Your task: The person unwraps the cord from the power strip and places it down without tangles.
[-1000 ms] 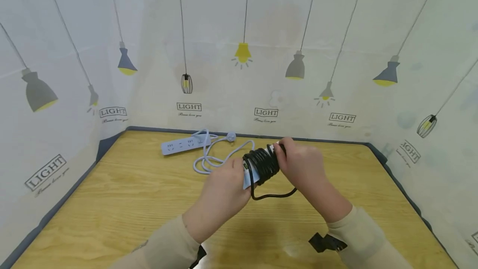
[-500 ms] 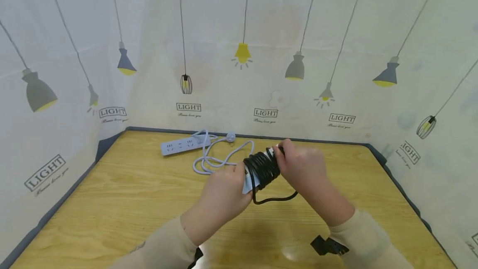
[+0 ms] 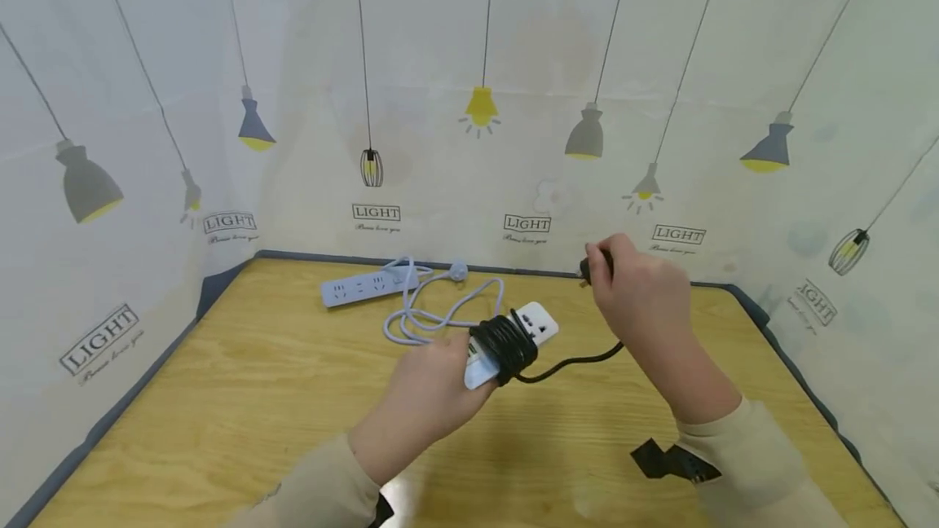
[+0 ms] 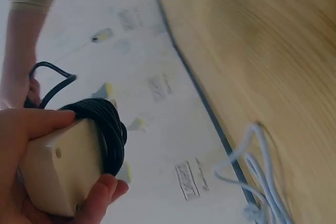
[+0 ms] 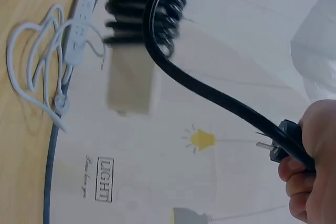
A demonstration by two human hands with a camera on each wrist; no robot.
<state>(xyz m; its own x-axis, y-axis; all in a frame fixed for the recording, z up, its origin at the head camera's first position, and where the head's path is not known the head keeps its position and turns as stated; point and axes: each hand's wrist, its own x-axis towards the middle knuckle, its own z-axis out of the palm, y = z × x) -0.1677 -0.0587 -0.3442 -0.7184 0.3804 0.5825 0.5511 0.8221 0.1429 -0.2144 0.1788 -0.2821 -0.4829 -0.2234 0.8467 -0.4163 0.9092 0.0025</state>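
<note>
Power strip [image 3: 513,341] wrapped in black cord [image 3: 502,345], gripped by your left hand [image 3: 433,385]; your right hand [image 3: 638,292] pinches its plug [image 3: 587,271] up and to the right.

White power strip [image 3: 513,336], black cord [image 3: 502,345] coiled round, plug [image 3: 587,270] lifted clear

White strip [image 3: 513,336] wound in black cord [image 3: 502,343] — black plug [image 3: 587,270]; pale grey strip [image 3: 369,286] and cable [image 3: 433,312]; yellow wood-grain table [image 3: 220,398]; cream backdrop [image 3: 469,63] — lamp pattern
</note>
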